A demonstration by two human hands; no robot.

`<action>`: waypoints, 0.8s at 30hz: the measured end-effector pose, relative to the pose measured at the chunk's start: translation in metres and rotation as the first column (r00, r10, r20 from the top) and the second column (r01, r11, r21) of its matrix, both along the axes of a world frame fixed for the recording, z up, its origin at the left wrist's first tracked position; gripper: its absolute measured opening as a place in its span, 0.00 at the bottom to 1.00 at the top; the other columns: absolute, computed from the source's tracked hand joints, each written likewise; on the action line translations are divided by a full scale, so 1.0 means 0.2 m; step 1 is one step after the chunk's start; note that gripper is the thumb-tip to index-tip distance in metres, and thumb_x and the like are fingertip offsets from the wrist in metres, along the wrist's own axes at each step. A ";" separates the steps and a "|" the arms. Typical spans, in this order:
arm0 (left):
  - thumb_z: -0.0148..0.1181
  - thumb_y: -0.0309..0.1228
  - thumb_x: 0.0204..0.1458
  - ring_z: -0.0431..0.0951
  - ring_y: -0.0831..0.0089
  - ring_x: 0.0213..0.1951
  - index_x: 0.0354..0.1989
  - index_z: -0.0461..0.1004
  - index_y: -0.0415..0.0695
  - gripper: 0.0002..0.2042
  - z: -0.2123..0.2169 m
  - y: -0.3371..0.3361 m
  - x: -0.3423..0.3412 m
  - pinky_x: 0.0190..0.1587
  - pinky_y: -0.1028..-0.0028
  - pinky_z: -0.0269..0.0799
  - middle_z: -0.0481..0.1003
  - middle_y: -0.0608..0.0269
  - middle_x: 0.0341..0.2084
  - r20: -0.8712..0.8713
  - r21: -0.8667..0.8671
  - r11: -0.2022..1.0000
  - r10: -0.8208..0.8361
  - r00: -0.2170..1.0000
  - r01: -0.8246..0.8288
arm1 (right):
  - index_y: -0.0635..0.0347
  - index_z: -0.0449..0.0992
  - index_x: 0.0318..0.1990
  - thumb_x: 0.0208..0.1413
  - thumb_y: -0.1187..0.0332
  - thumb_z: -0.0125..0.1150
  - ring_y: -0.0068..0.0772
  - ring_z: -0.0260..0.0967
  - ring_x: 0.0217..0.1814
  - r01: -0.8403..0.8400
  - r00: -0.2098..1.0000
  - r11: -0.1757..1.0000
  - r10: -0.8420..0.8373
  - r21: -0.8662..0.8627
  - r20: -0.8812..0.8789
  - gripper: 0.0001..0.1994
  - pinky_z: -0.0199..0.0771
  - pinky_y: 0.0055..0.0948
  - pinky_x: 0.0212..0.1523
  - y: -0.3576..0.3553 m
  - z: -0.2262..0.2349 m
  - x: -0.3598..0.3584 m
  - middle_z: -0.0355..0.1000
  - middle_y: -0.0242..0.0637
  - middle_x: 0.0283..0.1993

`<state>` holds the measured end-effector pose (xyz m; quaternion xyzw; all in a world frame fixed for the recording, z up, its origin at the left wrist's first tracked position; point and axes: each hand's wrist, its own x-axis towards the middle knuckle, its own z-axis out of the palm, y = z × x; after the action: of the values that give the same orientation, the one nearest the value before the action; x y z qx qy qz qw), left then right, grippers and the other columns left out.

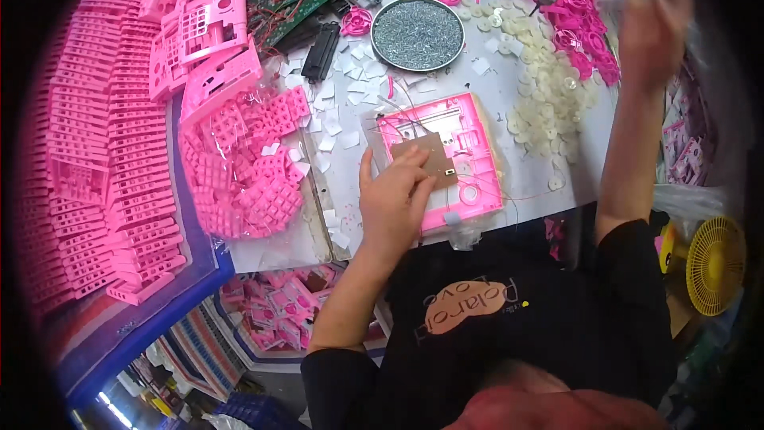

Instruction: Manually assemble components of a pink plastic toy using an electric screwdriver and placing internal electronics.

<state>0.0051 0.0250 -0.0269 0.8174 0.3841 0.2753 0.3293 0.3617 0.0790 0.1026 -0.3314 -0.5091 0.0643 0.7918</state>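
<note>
My left hand point(391, 195) lies flat on a brown circuit board point(434, 158) that sits inside a pink plastic housing point(458, 151) on the white table point(350, 103), fingers pressing the board down. Thin wires run from the board across the housing. My right hand point(652, 28) is raised at the far right, blurred, over a heap of pink round parts point(585, 40). Whether it holds anything I cannot make out.
A round metal dish of screws point(418, 33) stands behind the housing. Cream plastic gears point(541, 87) lie to its right. Pink key grids point(247, 167) in a clear bag and stacked pink strips point(95, 151) fill the left. Green circuit boards point(286, 4) lie at the back, a yellow fan point(715, 263) at the right.
</note>
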 end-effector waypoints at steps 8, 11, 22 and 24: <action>0.64 0.26 0.55 0.78 0.65 0.59 0.39 0.81 0.44 0.05 -0.02 -0.05 -0.02 0.73 0.48 0.31 0.81 0.60 0.51 -0.021 0.038 0.997 0.066 0.998 -0.065 | 0.66 0.64 0.65 0.54 0.67 0.70 0.31 0.78 0.44 -0.250 0.894 0.480 0.448 -0.841 -0.010 0.33 0.78 0.29 0.45 0.21 0.07 -0.19 0.75 0.48 0.51; 0.64 0.26 0.55 0.78 0.65 0.58 0.41 0.81 0.45 0.06 -0.05 -0.06 -0.01 0.73 0.48 0.28 0.82 0.60 0.49 -0.002 0.094 0.993 0.072 0.997 -0.072 | 0.61 0.64 0.54 0.57 0.65 0.64 0.29 0.69 0.29 -0.620 0.743 0.475 0.610 -0.624 -0.274 0.21 0.72 0.31 0.32 0.01 -0.16 -0.53 0.70 0.37 0.32; 0.67 0.28 0.52 0.79 0.70 0.57 0.37 0.79 0.48 0.05 -0.06 -0.06 -0.01 0.71 0.41 0.30 0.81 0.66 0.49 0.048 0.126 0.987 0.097 0.994 -0.102 | 0.58 0.63 0.43 0.58 0.71 0.62 0.24 0.62 0.27 -0.781 0.587 0.419 0.746 -0.463 -0.314 0.13 0.68 0.31 0.33 -0.28 -0.40 -0.87 0.66 0.35 0.28; 0.68 0.30 0.52 0.79 0.69 0.57 0.38 0.80 0.48 0.06 -0.08 -0.06 -0.01 0.71 0.41 0.31 0.81 0.65 0.49 0.057 0.132 0.986 0.097 0.994 -0.104 | 0.57 0.60 0.44 0.60 0.70 0.62 0.25 0.59 0.21 -0.755 0.601 0.450 0.765 -0.477 -0.229 0.14 0.67 0.33 0.29 -0.28 -0.41 -0.88 0.63 0.34 0.23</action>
<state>0.0034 0.0131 -0.0420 0.8101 0.3970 0.3376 0.2686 0.1853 0.0236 0.0209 -0.2732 -0.5712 0.5450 0.5496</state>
